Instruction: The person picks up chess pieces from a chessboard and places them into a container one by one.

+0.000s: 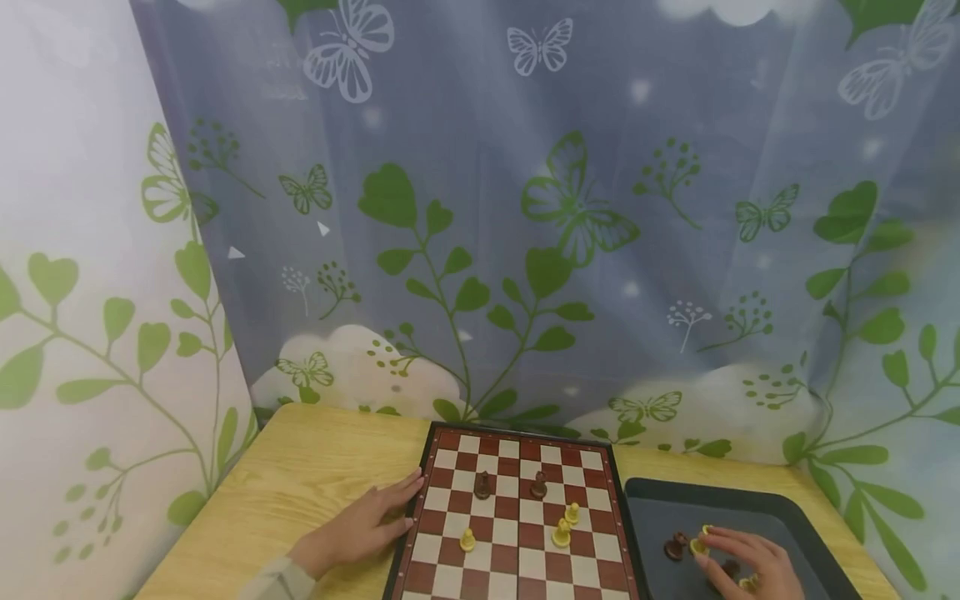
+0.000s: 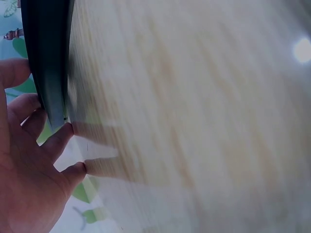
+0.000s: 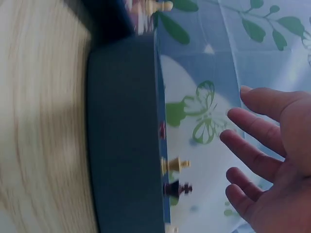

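A red-and-white chessboard (image 1: 517,512) bears two dark pieces (image 1: 483,485) and three yellow ones (image 1: 562,533). Against its left edge rest the extended fingers of the left hand (image 1: 358,527); in the left wrist view, that hand (image 2: 36,160) touches the dark board side (image 2: 51,53) and the tabletop. Over the dark tray (image 1: 787,510) hovers the right hand (image 1: 753,560), its fingertips close to a yellow piece (image 1: 699,547) beside a dark piece (image 1: 676,546). The right wrist view shows this hand (image 3: 272,150) with spread fingers and nothing between them.
Other dark and yellow pieces (image 1: 750,582) lie in the tray under the right hand. The tray stands directly right of the board on a light wooden table (image 1: 322,450). A curtain with leaves and butterflies (image 1: 480,250) hangs behind the table.
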The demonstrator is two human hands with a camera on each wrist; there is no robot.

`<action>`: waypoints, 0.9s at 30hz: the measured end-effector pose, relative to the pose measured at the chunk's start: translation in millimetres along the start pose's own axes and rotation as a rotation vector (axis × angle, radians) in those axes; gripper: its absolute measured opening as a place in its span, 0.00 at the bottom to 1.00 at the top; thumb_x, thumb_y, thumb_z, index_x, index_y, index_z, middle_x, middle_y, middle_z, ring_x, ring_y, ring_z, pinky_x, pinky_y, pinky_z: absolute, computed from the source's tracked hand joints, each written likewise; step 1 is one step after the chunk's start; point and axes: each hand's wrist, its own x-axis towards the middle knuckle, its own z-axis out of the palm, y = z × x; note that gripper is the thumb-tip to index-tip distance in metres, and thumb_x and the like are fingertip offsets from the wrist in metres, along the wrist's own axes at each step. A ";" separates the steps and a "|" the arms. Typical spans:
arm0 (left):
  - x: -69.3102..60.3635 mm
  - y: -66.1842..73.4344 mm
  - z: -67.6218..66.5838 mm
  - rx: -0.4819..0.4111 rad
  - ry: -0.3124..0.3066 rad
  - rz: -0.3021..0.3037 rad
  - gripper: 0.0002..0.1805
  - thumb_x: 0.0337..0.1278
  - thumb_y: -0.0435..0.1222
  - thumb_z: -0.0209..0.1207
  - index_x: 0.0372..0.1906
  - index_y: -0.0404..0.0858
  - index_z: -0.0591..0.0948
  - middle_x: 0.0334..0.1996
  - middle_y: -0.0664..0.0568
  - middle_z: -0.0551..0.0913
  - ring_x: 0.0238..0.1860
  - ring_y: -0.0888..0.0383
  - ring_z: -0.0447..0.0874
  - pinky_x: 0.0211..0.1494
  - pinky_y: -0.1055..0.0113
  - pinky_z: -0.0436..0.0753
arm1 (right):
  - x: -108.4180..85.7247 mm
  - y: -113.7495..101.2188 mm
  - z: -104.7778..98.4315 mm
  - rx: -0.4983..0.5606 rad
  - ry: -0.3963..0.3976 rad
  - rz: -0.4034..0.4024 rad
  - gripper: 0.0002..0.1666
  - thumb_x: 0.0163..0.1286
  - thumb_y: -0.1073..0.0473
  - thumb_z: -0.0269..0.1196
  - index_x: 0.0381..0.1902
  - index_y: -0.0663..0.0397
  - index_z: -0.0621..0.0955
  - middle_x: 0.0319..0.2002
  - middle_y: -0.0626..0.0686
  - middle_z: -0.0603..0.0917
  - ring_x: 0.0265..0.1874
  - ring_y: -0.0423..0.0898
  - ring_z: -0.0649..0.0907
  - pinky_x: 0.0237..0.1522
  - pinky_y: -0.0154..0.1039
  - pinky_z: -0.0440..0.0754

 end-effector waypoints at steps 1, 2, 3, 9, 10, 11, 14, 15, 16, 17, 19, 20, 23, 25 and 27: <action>0.4 -0.1 0.4 0.002 0.002 -0.001 0.34 0.79 0.46 0.49 0.76 0.28 0.63 0.78 0.36 0.57 0.72 0.31 0.65 0.66 0.20 0.55 | 1.2 -4.3 -0.1 0.009 -0.036 0.028 0.13 0.50 0.67 0.78 0.35 0.51 0.91 0.39 0.45 0.90 0.39 0.20 0.78 0.35 0.27 0.81; 0.8 0.0 0.6 0.002 0.006 -0.002 0.34 0.79 0.47 0.49 0.76 0.28 0.63 0.78 0.36 0.57 0.72 0.31 0.65 0.66 0.20 0.55 | 2.6 -9.0 0.0 0.013 -0.080 0.064 0.11 0.53 0.66 0.77 0.36 0.51 0.91 0.41 0.48 0.91 0.40 0.23 0.80 0.33 0.31 0.82; 1.2 0.1 0.5 0.002 0.009 -0.004 0.34 0.79 0.47 0.49 0.76 0.29 0.63 0.78 0.37 0.57 0.72 0.31 0.65 0.67 0.20 0.55 | 4.7 -14.3 0.4 0.010 -0.127 0.105 0.09 0.57 0.63 0.76 0.37 0.50 0.91 0.42 0.49 0.91 0.42 0.26 0.81 0.33 0.33 0.84; 0.9 -0.2 -1.5 0.016 0.025 -0.012 0.33 0.77 0.46 0.50 0.76 0.28 0.64 0.78 0.36 0.58 0.72 0.30 0.65 0.66 0.20 0.56 | 16.3 -46.4 8.8 0.076 -0.388 0.222 0.11 0.67 0.57 0.70 0.46 0.50 0.90 0.53 0.59 0.87 0.47 0.52 0.85 0.46 0.50 0.82; 0.7 -0.6 -1.5 0.016 0.025 -0.011 0.33 0.77 0.46 0.50 0.75 0.28 0.64 0.78 0.36 0.59 0.71 0.30 0.65 0.66 0.20 0.56 | 17.9 -51.2 10.1 0.091 -0.418 0.232 0.11 0.67 0.56 0.70 0.47 0.50 0.89 0.54 0.58 0.86 0.47 0.52 0.84 0.47 0.51 0.80; 0.6 -0.9 -1.7 0.016 0.024 -0.012 0.33 0.78 0.46 0.50 0.76 0.28 0.64 0.78 0.36 0.59 0.71 0.30 0.66 0.66 0.19 0.56 | 19.6 -55.1 11.7 0.089 -0.441 0.227 0.12 0.67 0.55 0.70 0.48 0.50 0.89 0.55 0.58 0.85 0.47 0.52 0.83 0.49 0.53 0.80; 0.6 -1.3 -1.5 0.020 0.021 -0.003 0.34 0.78 0.46 0.49 0.76 0.28 0.63 0.78 0.36 0.58 0.71 0.30 0.66 0.66 0.20 0.56 | 25.4 -65.2 15.6 0.133 -0.504 0.231 0.15 0.67 0.55 0.70 0.51 0.50 0.87 0.57 0.58 0.84 0.53 0.57 0.81 0.50 0.51 0.80; 0.6 -1.3 -1.2 0.025 0.022 0.003 0.34 0.78 0.46 0.49 0.76 0.28 0.63 0.78 0.36 0.59 0.71 0.30 0.66 0.66 0.20 0.56 | 27.5 -67.8 17.2 0.142 -0.534 0.235 0.16 0.68 0.54 0.69 0.52 0.50 0.87 0.58 0.59 0.83 0.56 0.59 0.79 0.50 0.51 0.82; 0.5 -1.4 -0.8 0.029 0.022 0.004 0.34 0.78 0.47 0.49 0.75 0.28 0.63 0.78 0.36 0.59 0.71 0.30 0.66 0.66 0.20 0.57 | 29.9 -70.4 18.9 0.155 -0.559 0.241 0.17 0.68 0.54 0.69 0.53 0.49 0.86 0.59 0.59 0.82 0.60 0.63 0.76 0.53 0.53 0.82; 0.3 -1.3 -0.5 0.032 0.023 0.005 0.34 0.78 0.47 0.49 0.75 0.28 0.64 0.78 0.36 0.59 0.71 0.30 0.66 0.66 0.20 0.57 | 32.3 -72.4 20.7 0.171 -0.586 0.238 0.18 0.68 0.54 0.69 0.54 0.50 0.86 0.60 0.60 0.81 0.62 0.67 0.73 0.56 0.57 0.80; 0.0 -1.6 0.4 0.037 0.026 0.005 0.34 0.77 0.47 0.50 0.75 0.28 0.64 0.77 0.36 0.59 0.71 0.30 0.66 0.66 0.20 0.57 | 37.2 -76.2 24.5 0.190 -0.638 0.241 0.19 0.68 0.53 0.69 0.55 0.49 0.85 0.62 0.62 0.80 0.65 0.71 0.69 0.59 0.65 0.75; -0.4 -1.6 0.9 0.041 0.028 0.003 0.34 0.77 0.47 0.50 0.75 0.28 0.64 0.78 0.36 0.59 0.71 0.30 0.66 0.67 0.21 0.57 | 39.5 -77.7 26.5 0.200 -0.669 0.237 0.19 0.68 0.53 0.69 0.56 0.49 0.85 0.62 0.62 0.79 0.66 0.72 0.67 0.60 0.69 0.73; -1.6 -1.5 2.1 0.038 0.025 -0.003 0.34 0.77 0.47 0.50 0.76 0.29 0.64 0.78 0.37 0.59 0.72 0.31 0.66 0.67 0.21 0.56 | 45.7 -81.7 32.4 0.250 -0.751 0.223 0.22 0.69 0.53 0.68 0.59 0.53 0.83 0.64 0.66 0.76 0.67 0.75 0.64 0.61 0.74 0.68; -1.9 -0.8 2.1 0.039 0.020 -0.004 0.34 0.77 0.47 0.49 0.76 0.29 0.64 0.78 0.37 0.58 0.72 0.31 0.66 0.68 0.21 0.56 | 49.1 -83.9 35.8 0.278 -0.800 0.222 0.25 0.71 0.52 0.67 0.61 0.55 0.82 0.65 0.67 0.74 0.67 0.75 0.62 0.61 0.74 0.68; -1.3 0.0 0.6 0.034 0.019 -0.001 0.34 0.78 0.46 0.49 0.76 0.28 0.63 0.78 0.36 0.58 0.72 0.31 0.65 0.68 0.21 0.55 | 52.9 -86.3 38.9 0.290 -0.826 0.238 0.27 0.71 0.51 0.66 0.64 0.57 0.80 0.66 0.67 0.73 0.67 0.74 0.63 0.61 0.73 0.69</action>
